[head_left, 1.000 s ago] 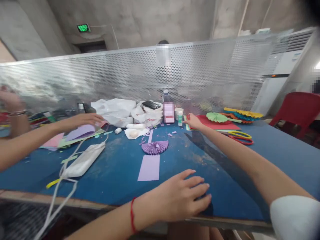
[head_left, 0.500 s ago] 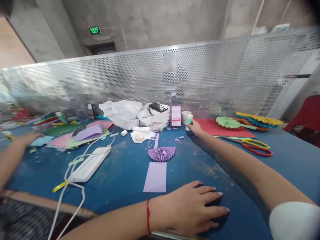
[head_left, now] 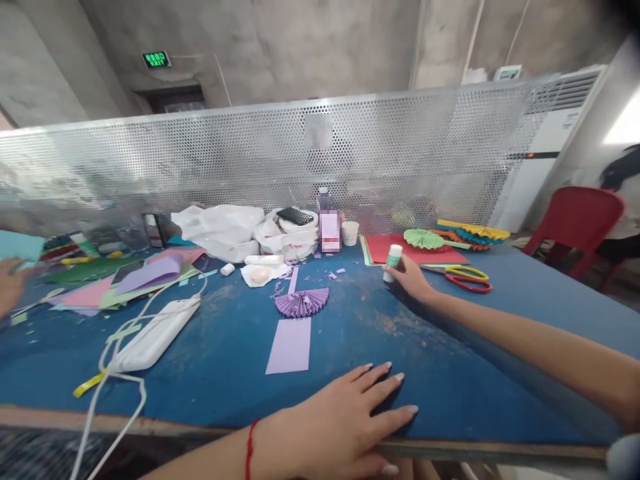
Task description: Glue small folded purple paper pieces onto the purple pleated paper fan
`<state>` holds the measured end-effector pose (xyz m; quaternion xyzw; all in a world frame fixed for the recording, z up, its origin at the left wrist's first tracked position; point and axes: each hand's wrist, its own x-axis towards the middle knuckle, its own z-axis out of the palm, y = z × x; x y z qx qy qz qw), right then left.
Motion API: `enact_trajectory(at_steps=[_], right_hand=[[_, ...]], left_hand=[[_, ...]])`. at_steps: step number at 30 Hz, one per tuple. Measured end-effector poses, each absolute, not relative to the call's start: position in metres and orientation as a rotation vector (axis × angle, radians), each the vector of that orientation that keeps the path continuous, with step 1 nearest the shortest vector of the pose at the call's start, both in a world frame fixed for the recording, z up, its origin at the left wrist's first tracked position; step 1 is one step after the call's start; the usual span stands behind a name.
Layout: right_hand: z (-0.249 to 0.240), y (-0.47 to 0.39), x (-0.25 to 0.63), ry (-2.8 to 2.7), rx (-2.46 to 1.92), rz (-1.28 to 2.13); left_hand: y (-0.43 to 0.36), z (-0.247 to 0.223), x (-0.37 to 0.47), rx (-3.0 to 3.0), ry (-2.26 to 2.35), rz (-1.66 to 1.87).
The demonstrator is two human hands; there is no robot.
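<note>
My right hand (head_left: 411, 277) is wrapped round a glue stick (head_left: 393, 263), white with a green label, held upright at the table near the red paper. With fingers spread, my left hand (head_left: 345, 417) rests by the table's front edge and holds nothing; a red string circles its wrist. Beyond it lies a flat purple paper rectangle (head_left: 290, 345). Just behind that sits a pleated purple paper fan (head_left: 302, 303), with a narrow purple strip (head_left: 293, 280) extending from its far side.
Scissors (head_left: 467, 279) and red paper sheets (head_left: 395, 249) lie at right, with pleated fans around them. A white power strip (head_left: 155, 337) with cables, coloured papers (head_left: 80, 290) and another person's hand (head_left: 11, 287) are at left. A bottle (head_left: 330, 230) and paper cup (head_left: 351, 233) stand behind.
My right hand has drawn the glue stick nearer, away from the bottle and cup. The view has turned right. At left, the other person's hand now has light-blue paper raised by it.
</note>
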<state>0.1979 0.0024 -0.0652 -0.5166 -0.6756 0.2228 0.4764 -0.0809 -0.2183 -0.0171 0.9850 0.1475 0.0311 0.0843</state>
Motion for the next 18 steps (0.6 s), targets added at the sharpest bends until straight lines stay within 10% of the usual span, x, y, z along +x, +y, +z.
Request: enact_trajectory(at_steps=[6,13,18], right_hand=[[-0.069,-0.02,0.213,-1.568,-1.204,0.562],[-0.072,-0.017,0.217,-1.465,-1.143,0.622],[-0.073,-0.013,0.214,-1.457,-1.098,0.689]], left_hand=[[-0.219,-0.017,-0.105,2.969,0.694,0.186],[-0.189,0.023,-0.282,2.323,2.6,0.547],[-0.172,0.018,-0.377,1.759,2.847,0.513]])
